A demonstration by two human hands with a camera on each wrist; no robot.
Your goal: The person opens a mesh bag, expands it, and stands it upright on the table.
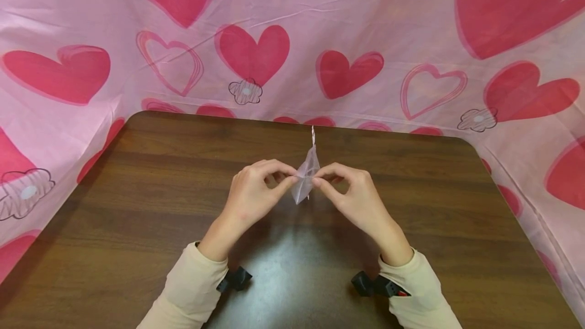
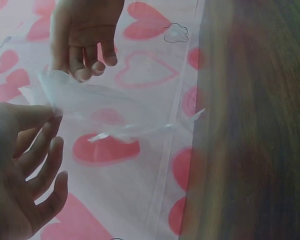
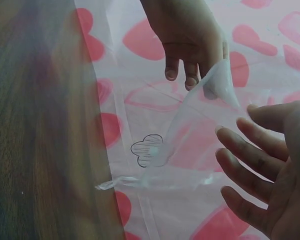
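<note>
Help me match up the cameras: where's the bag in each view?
Head: the bag is just right of centre, between the left hand and right hand.
Left wrist: left of centre.
Right wrist: right of centre.
Shared landmark: the brown table, filling the lower part of the head view, the left wrist's right side and the right wrist's left side.

A: Sleeves?
B: Left sleeve, right sleeve: plain cream, long, smooth cloth. Cuffs end just short of the wrists.
A: Hardware?
B: Boxy black left wrist camera, matching right wrist camera. Red fleck on the latter's black mount.
A: Hands?
B: Left hand, right hand: bare, slender-fingered.
</note>
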